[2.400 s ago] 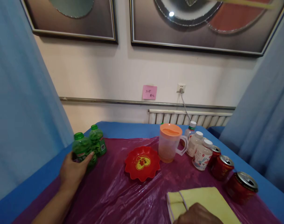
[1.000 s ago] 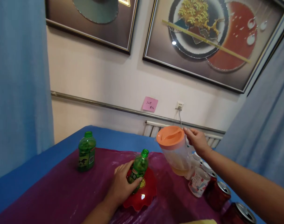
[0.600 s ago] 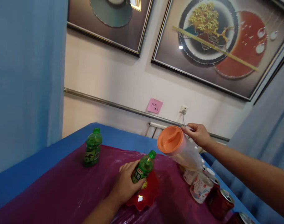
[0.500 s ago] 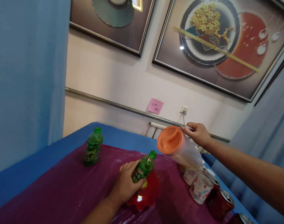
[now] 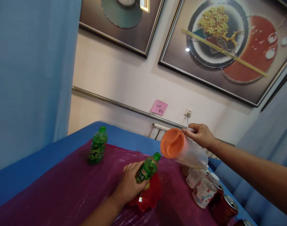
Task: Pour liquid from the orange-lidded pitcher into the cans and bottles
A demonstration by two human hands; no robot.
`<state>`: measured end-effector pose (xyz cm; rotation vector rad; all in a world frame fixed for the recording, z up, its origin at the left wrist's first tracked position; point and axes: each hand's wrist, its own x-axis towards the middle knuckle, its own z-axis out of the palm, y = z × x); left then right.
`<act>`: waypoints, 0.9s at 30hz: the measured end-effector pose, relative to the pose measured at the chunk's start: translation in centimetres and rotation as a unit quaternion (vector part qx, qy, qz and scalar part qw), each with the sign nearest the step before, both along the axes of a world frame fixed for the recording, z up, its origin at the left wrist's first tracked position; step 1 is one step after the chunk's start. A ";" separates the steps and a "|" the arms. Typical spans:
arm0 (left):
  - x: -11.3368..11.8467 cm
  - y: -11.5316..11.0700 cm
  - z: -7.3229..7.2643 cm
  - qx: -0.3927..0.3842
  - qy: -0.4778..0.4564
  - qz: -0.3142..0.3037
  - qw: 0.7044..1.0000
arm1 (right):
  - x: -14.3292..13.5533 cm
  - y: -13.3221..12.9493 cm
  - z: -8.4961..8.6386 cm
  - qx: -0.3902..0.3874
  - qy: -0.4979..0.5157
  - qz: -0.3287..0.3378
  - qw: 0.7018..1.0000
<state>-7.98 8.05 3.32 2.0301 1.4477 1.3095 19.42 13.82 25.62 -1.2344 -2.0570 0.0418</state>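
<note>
My left hand point(image 5: 130, 185) is wrapped round a green plastic bottle point(image 5: 148, 169), uncapped at the top as far as I can see, tilted a little to the right over a red scalloped dish point(image 5: 150, 197). In my right hand point(image 5: 201, 135) is the handle of a clear pitcher point(image 5: 191, 155) with an orange lid point(image 5: 173, 143). The pitcher leans left, its lid just above and right of the bottle's mouth, apart from it. Some pale liquid lies low in the pitcher. No stream between the two is visible.
A second green bottle point(image 5: 98, 146) stands upright at the left on the purple plastic sheet point(image 5: 70, 179). Along the right edge are a labelled clear jar point(image 5: 204, 192), red cans point(image 5: 224, 208) and other containers. A wall with a metal rail point(image 5: 119, 105) rises behind the blue table point(image 5: 124, 136).
The whole view has shifted slightly. The pitcher's lid now faces a little more toward me. Both hands keep their grip, and the bottle stays over the dish.
</note>
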 end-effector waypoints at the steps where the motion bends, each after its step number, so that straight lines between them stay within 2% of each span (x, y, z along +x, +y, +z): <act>1: 0.0 0.0 0.0 -0.002 0.000 0.000 1.000 | -0.1 0.0 0.0 -0.001 -0.001 0.002 1.000; 12: 0.0 0.2 -0.6 0.006 -0.009 -0.005 1.000 | -0.4 0.0 0.0 0.003 -0.019 0.002 1.000; 21: 0.0 -0.1 -0.2 -0.004 -0.010 -0.012 1.000 | -0.6 -0.1 0.0 -0.007 -0.037 0.006 0.999; 27: 0.0 0.0 -0.5 0.005 -0.011 -0.018 1.000 | -0.7 -0.1 0.4 -0.013 -0.048 0.002 0.999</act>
